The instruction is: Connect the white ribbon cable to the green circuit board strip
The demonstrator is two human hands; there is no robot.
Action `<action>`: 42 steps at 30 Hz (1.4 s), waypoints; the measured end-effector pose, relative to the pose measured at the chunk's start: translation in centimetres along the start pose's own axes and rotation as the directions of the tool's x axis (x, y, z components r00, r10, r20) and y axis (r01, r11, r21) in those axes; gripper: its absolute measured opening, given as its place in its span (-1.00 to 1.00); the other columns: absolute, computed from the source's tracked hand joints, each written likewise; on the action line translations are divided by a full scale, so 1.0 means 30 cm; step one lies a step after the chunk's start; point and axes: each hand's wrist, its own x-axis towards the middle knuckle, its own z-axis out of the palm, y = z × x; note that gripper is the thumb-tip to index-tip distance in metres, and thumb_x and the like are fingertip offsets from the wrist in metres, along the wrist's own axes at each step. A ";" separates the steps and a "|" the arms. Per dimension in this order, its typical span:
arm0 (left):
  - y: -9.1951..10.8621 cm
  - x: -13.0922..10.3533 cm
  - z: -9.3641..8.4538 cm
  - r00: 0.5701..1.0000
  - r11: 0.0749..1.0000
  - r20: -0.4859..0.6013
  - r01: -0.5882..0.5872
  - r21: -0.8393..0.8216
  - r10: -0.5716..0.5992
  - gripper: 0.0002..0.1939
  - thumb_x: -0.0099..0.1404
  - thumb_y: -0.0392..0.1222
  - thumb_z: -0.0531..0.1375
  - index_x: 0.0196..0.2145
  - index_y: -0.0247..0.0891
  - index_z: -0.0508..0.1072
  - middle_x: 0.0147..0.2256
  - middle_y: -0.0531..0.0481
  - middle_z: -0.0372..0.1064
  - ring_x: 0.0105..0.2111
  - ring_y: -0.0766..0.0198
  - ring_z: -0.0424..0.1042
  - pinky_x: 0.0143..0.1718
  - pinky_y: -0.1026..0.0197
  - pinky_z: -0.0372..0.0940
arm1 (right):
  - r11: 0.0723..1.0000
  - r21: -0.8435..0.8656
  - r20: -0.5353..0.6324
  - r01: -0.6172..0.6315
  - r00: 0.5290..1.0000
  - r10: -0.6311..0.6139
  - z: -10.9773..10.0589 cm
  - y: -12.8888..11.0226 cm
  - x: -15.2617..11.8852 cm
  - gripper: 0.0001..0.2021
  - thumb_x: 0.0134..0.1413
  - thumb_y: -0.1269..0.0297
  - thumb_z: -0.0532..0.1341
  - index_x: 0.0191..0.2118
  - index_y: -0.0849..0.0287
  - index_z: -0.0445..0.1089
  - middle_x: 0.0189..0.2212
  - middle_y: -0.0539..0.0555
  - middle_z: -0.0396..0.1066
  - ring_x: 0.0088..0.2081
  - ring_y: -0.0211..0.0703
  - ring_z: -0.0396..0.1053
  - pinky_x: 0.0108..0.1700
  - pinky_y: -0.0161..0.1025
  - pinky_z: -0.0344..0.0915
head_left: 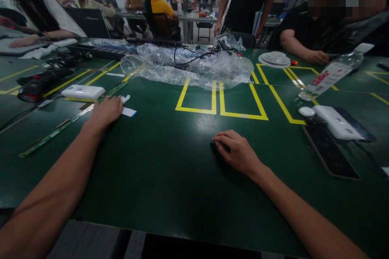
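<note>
Two bare forearms reach over a dark green mat [170, 178] taped with yellow outlines, in a busy workroom. The left hand [105, 111] presses flat, fingers together, on a long thin green circuit strip [65, 123]; a white ribbon tab [129, 111] lies just beyond its fingertips. The right hand [235, 151] rests loosely curled, holding nothing visible. Crinkled clear plastic [188, 66] lies well beyond both; a dark phone [330, 151] lies right.
</note>
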 end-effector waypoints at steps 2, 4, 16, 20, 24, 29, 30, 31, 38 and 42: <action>0.081 -0.003 -0.005 0.996 0.997 0.024 -0.082 -0.010 0.082 -0.44 0.59 -0.12 -0.15 0.25 -0.62 0.34 0.21 -0.49 0.31 0.24 -0.21 0.29 0.21 -0.26 0.23 | 1.000 -0.005 0.002 -0.002 1.000 0.002 0.000 -0.001 0.001 -0.78 0.35 0.41 0.17 -0.01 0.13 0.53 -0.07 0.17 0.56 -0.05 0.02 0.47 -0.04 0.02 0.43; 0.198 -0.012 -0.012 0.983 0.983 0.039 -0.180 -0.029 0.181 -0.47 0.59 -0.15 -0.12 0.32 -0.51 0.30 0.31 -0.34 0.22 0.31 -0.05 0.23 0.32 -0.09 0.15 | 1.000 -0.010 0.002 -0.005 1.000 0.005 -0.001 -0.002 0.002 -0.78 0.35 0.40 0.17 -0.02 0.13 0.54 -0.08 0.17 0.57 -0.06 0.02 0.48 -0.04 0.02 0.44; 0.840 -0.330 -0.095 0.505 0.490 -0.395 -0.860 -0.146 0.768 -0.68 0.50 -0.24 0.18 0.12 -0.46 0.45 0.12 -0.32 0.44 0.14 0.01 0.46 0.21 -0.02 0.38 | 0.999 -0.035 -0.035 0.024 0.999 -0.025 0.026 -0.024 0.007 -0.66 0.36 0.38 0.16 0.18 0.15 0.46 0.15 0.25 0.49 0.17 0.10 0.42 0.17 0.17 0.41; 0.847 -0.353 -0.097 0.457 0.423 -0.437 -0.888 -0.179 0.774 -0.72 0.51 -0.23 0.19 0.07 -0.47 0.46 0.09 -0.32 0.46 0.10 0.03 0.49 0.19 0.00 0.42 | 0.996 -0.065 0.033 0.061 0.998 -0.058 0.048 -0.037 0.003 -0.56 0.35 0.39 0.16 0.29 0.10 0.38 0.25 0.24 0.42 0.27 0.12 0.35 0.26 0.24 0.34; 0.820 -0.321 -0.100 0.509 0.448 -0.429 -0.861 -0.243 0.746 -0.73 0.54 -0.18 0.14 0.01 -0.45 0.50 0.05 -0.29 0.48 0.06 0.05 0.51 0.12 0.03 0.45 | 0.994 -0.099 0.091 0.051 0.995 -0.042 0.056 -0.035 -0.001 -0.58 0.35 0.39 0.17 0.27 0.16 0.40 0.26 0.26 0.41 0.30 0.14 0.33 0.29 0.24 0.33; 0.647 -0.175 -0.095 0.764 0.744 -0.302 -0.636 -0.204 0.570 -0.65 0.54 -0.11 0.08 0.04 -0.42 0.52 0.12 -0.32 0.44 0.14 -0.06 0.44 0.16 -0.13 0.36 | 0.992 -0.124 0.115 0.033 0.993 -0.018 0.049 -0.032 -0.006 -0.58 0.33 0.37 0.19 0.26 0.25 0.40 0.30 0.34 0.35 0.32 0.20 0.29 0.30 0.27 0.32; 0.585 -0.139 -0.089 0.828 0.821 -0.267 -0.545 -0.171 0.494 -0.61 0.54 -0.09 0.07 0.07 -0.44 0.52 0.16 -0.35 0.40 0.18 -0.10 0.40 0.19 -0.16 0.32 | 0.991 -0.128 0.113 0.024 0.994 -0.010 0.046 -0.033 -0.008 -0.58 0.33 0.36 0.20 0.26 0.24 0.40 0.30 0.34 0.34 0.32 0.22 0.29 0.29 0.28 0.33; 0.516 -0.106 -0.082 0.886 0.888 -0.233 -0.439 -0.136 0.401 -0.57 0.53 -0.08 0.06 0.10 -0.46 0.50 0.21 -0.38 0.35 0.22 -0.13 0.35 0.22 -0.17 0.28 | 0.991 -0.133 0.113 0.018 0.994 -0.003 0.044 -0.035 -0.009 -0.58 0.32 0.36 0.21 0.25 0.24 0.40 0.30 0.35 0.34 0.32 0.24 0.29 0.27 0.30 0.34; 0.087 -0.053 -0.058 0.982 0.989 -0.121 0.143 -0.034 -0.146 -0.24 0.57 0.15 -0.10 0.14 -0.79 0.36 0.20 -0.58 0.27 0.23 -0.29 0.28 0.20 -0.23 0.16 | 0.987 -0.158 0.145 0.017 0.989 0.007 0.031 -0.047 -0.012 -0.55 0.33 0.35 0.20 0.29 0.26 0.36 0.33 0.36 0.30 0.35 0.27 0.23 0.29 0.31 0.31; 0.045 -0.063 -0.062 0.986 0.987 -0.056 0.158 -0.028 -0.159 -0.22 0.61 0.15 -0.20 -0.04 -0.76 0.44 0.00 -0.50 0.46 0.06 -0.20 0.44 0.12 -0.17 0.25 | 0.985 -0.172 0.186 -0.005 0.982 0.037 0.026 -0.053 -0.009 -0.54 0.34 0.31 0.18 0.29 0.28 0.35 0.35 0.36 0.26 0.39 0.27 0.17 0.33 0.28 0.25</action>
